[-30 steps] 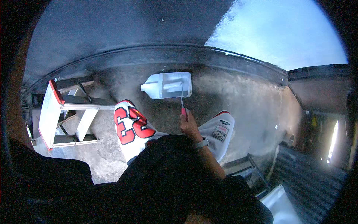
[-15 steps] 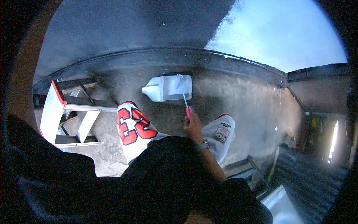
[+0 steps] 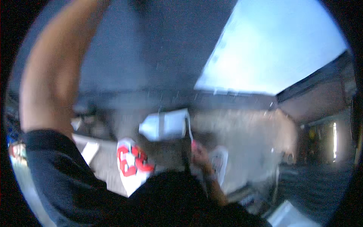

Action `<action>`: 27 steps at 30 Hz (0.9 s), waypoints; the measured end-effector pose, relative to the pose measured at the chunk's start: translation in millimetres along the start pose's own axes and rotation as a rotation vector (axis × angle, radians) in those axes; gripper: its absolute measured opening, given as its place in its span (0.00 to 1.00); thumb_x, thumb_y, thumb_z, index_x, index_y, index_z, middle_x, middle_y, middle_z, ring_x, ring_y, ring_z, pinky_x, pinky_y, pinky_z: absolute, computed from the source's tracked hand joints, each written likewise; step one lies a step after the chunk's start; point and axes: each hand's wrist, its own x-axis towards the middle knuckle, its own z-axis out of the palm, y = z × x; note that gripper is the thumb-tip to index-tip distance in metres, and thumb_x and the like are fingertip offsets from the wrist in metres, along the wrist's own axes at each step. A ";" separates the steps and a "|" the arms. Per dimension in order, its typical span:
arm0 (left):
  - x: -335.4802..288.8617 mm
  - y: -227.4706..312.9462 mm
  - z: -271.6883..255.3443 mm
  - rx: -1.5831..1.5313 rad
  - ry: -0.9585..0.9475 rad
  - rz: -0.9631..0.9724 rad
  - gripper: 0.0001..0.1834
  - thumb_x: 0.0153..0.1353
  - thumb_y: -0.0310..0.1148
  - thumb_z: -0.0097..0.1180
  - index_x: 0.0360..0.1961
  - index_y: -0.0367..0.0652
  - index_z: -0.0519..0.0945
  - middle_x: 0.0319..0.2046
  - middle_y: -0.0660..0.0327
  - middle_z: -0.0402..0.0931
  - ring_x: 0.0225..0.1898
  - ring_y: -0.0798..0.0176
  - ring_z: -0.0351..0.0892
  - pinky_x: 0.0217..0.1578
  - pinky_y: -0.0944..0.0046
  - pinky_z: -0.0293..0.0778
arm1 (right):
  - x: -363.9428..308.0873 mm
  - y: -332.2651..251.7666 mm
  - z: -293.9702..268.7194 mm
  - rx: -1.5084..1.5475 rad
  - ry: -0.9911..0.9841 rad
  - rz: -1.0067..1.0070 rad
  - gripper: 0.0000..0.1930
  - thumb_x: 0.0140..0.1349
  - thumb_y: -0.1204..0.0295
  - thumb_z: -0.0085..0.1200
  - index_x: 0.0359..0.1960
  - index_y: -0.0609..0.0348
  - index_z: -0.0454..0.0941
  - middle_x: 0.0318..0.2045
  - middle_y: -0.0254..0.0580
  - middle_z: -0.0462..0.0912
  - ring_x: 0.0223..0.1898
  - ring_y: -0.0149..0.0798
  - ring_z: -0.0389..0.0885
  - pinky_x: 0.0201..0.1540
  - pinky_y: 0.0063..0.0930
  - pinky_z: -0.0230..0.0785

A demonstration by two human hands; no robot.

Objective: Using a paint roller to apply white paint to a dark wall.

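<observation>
Blurred by motion, my right hand [image 3: 200,157] is closed round the pink-red handle of a small paint roller [image 3: 190,130] with a thin, bent metal shaft. The shaft reaches up along the right end of a white plastic jug [image 3: 162,125], which lies on its side with its neck to the left. I cannot make out the roller's head or whether it touches the jug. My bare left forearm [image 3: 56,75] is raised at the far left, its hand beyond the upper edge.
Ahead stands a dark wall [image 3: 162,49] with a bright white area [image 3: 272,49] at right. My knees in white-and-red shorts [image 3: 130,166] flank the jug. A stepladder [image 3: 90,151] is partly hidden at left; corrugated dark sheeting [image 3: 314,185] lies at right.
My left arm has swung up into view at the left, covering much of the stepladder. The view has shifted, so the jug and my knees sit lower. My right hand keeps hold of the paint roller.
</observation>
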 end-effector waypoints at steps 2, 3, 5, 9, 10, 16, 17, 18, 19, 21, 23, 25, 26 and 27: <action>-17.1 -45.9 24.7 0.091 0.071 0.043 0.61 0.45 0.46 0.72 0.71 0.56 0.41 0.72 0.49 0.38 0.72 0.43 0.38 0.63 0.40 0.59 | 23.6 -75.8 -3.6 0.434 -0.219 0.620 0.16 0.71 0.60 0.49 0.57 0.48 0.74 0.23 0.23 0.69 0.20 0.20 0.65 0.21 0.17 0.57; -20.9 -70.6 29.5 0.155 0.047 0.084 0.48 0.50 0.43 0.68 0.70 0.56 0.54 0.70 0.50 0.52 0.71 0.44 0.49 0.60 0.38 0.65 | 42.5 -125.4 -20.2 0.596 -0.298 0.710 0.16 0.72 0.60 0.46 0.58 0.43 0.69 0.21 0.24 0.65 0.17 0.22 0.61 0.17 0.19 0.54; -19.4 -55.2 23.0 0.005 0.022 0.003 0.65 0.45 0.43 0.73 0.73 0.62 0.35 0.74 0.55 0.30 0.74 0.43 0.34 0.64 0.37 0.59 | 76.2 -147.0 -55.3 0.772 -0.227 0.573 0.15 0.72 0.59 0.45 0.58 0.42 0.67 0.20 0.26 0.65 0.15 0.22 0.61 0.14 0.18 0.51; -14.4 -26.4 -17.1 0.019 -0.244 -0.084 0.69 0.42 0.44 0.75 0.73 0.64 0.31 0.74 0.58 0.22 0.74 0.45 0.26 0.66 0.39 0.57 | 183.7 -250.1 -129.5 0.769 -0.083 0.093 0.16 0.71 0.59 0.45 0.55 0.52 0.69 0.14 0.21 0.62 0.11 0.19 0.58 0.10 0.14 0.50; -15.2 -33.7 -18.2 0.020 -0.250 -0.090 0.69 0.42 0.44 0.74 0.73 0.63 0.32 0.74 0.57 0.22 0.74 0.45 0.25 0.66 0.40 0.57 | 205.9 -297.0 -140.1 0.740 -0.014 0.055 0.16 0.72 0.59 0.45 0.55 0.52 0.70 0.14 0.21 0.63 0.11 0.19 0.58 0.10 0.14 0.50; -9.8 -35.3 -16.2 -0.042 -0.221 -0.079 0.70 0.40 0.44 0.76 0.73 0.62 0.33 0.74 0.58 0.22 0.75 0.46 0.26 0.66 0.42 0.57 | 346.2 -443.6 -227.0 0.752 -0.065 -0.440 0.13 0.71 0.58 0.47 0.48 0.51 0.70 0.15 0.25 0.65 0.12 0.20 0.59 0.11 0.14 0.50; -8.4 -34.4 -16.6 -0.042 -0.220 -0.082 0.70 0.40 0.44 0.76 0.73 0.62 0.33 0.74 0.58 0.22 0.75 0.46 0.26 0.66 0.42 0.57 | 362.7 -466.6 -237.9 0.770 -0.078 -0.476 0.13 0.70 0.58 0.48 0.47 0.51 0.70 0.16 0.25 0.64 0.12 0.20 0.58 0.11 0.14 0.49; -7.7 -33.6 -15.0 -0.044 -0.221 -0.085 0.70 0.40 0.44 0.75 0.73 0.62 0.32 0.74 0.58 0.22 0.75 0.47 0.25 0.67 0.42 0.56 | 378.9 -486.6 -245.0 0.790 -0.090 -0.505 0.13 0.70 0.58 0.49 0.45 0.51 0.70 0.16 0.26 0.64 0.12 0.20 0.58 0.11 0.14 0.48; -6.6 -30.7 -15.2 -0.050 -0.220 -0.083 0.70 0.40 0.44 0.75 0.73 0.62 0.32 0.74 0.58 0.21 0.74 0.47 0.25 0.67 0.42 0.56 | 393.6 -504.3 -252.8 0.805 -0.097 -0.513 0.13 0.70 0.57 0.49 0.45 0.51 0.70 0.17 0.27 0.64 0.13 0.20 0.58 0.12 0.14 0.48; -7.5 -32.3 -14.7 -0.046 -0.236 -0.092 0.71 0.40 0.44 0.76 0.73 0.62 0.32 0.74 0.58 0.21 0.74 0.46 0.24 0.67 0.42 0.56 | 421.5 -533.2 -260.2 0.825 -0.111 -0.520 0.13 0.69 0.57 0.50 0.44 0.51 0.69 0.17 0.28 0.64 0.14 0.20 0.58 0.12 0.14 0.49; -6.3 -34.1 -12.2 -0.066 -0.245 -0.091 0.72 0.38 0.42 0.77 0.73 0.62 0.31 0.74 0.57 0.20 0.74 0.46 0.21 0.66 0.41 0.55 | 439.3 -557.9 -267.6 0.899 -0.167 -0.534 0.14 0.68 0.57 0.52 0.44 0.52 0.69 0.19 0.30 0.65 0.16 0.20 0.60 0.13 0.13 0.50; -8.2 -34.4 -7.7 -0.061 -0.236 -0.096 0.73 0.37 0.42 0.77 0.73 0.62 0.31 0.74 0.57 0.20 0.74 0.46 0.21 0.66 0.40 0.55 | 453.9 -576.2 -271.0 0.902 -0.170 -0.528 0.14 0.68 0.57 0.52 0.44 0.53 0.68 0.20 0.31 0.65 0.16 0.20 0.60 0.14 0.12 0.51; -7.5 -33.5 -6.7 -0.064 -0.228 -0.091 0.73 0.37 0.42 0.77 0.73 0.61 0.31 0.74 0.57 0.20 0.74 0.46 0.21 0.66 0.40 0.55 | 458.6 -583.8 -274.1 0.901 -0.161 -0.522 0.14 0.68 0.57 0.52 0.44 0.53 0.68 0.21 0.32 0.65 0.16 0.21 0.60 0.14 0.12 0.52; -8.8 -33.1 -8.1 -0.054 -0.230 -0.091 0.73 0.37 0.42 0.77 0.73 0.61 0.31 0.74 0.57 0.20 0.74 0.45 0.21 0.67 0.41 0.55 | 460.9 -589.1 -274.2 0.903 -0.163 -0.512 0.14 0.68 0.57 0.52 0.43 0.53 0.69 0.22 0.32 0.66 0.16 0.21 0.60 0.14 0.12 0.52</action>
